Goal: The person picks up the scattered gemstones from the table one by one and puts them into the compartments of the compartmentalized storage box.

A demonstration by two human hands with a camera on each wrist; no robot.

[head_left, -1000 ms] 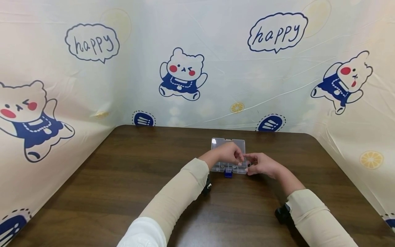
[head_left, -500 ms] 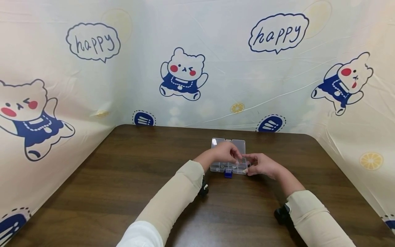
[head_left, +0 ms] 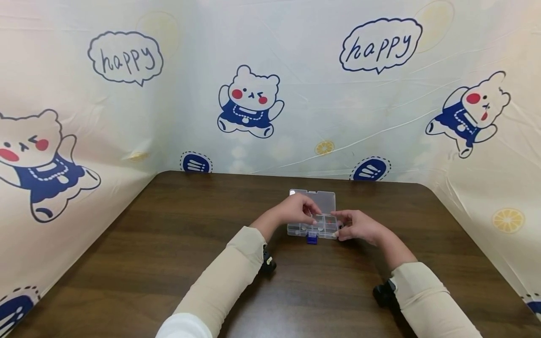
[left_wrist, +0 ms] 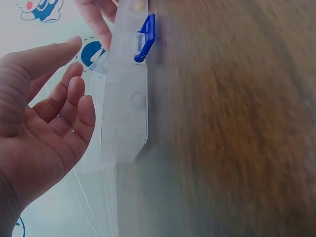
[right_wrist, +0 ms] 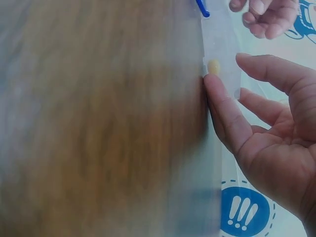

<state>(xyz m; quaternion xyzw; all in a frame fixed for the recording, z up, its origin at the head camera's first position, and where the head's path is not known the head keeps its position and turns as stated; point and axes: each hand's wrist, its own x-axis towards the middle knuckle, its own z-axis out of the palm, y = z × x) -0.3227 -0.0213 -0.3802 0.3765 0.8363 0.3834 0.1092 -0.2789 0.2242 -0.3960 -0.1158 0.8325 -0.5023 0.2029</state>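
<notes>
A clear plastic compartment box [head_left: 297, 232] with its lid [head_left: 327, 202] raised and a blue latch [head_left: 312, 238] at the front stands on the table. Small pieces lie in its compartments, among them a yellowish rounded one [right_wrist: 213, 66] near the right end and a pale round one [left_wrist: 138, 100] toward the left. My right hand [head_left: 359, 226] holds the box's right end, thumb at the front corner, other fingers farther back. Over the left half hovers my left hand [head_left: 293, 209], fingers loosely bent; nothing shows between them in the left wrist view.
The brown wooden table [head_left: 169, 244] reaches back to a pale printed curtain [head_left: 296, 155] that hangs round its far side and both flanks. Dark wrist cameras are strapped under both sleeves.
My left hand has moved left across the box, from its right part to its left half, uncovering the right compartments. The right hand and the box have barely moved.
</notes>
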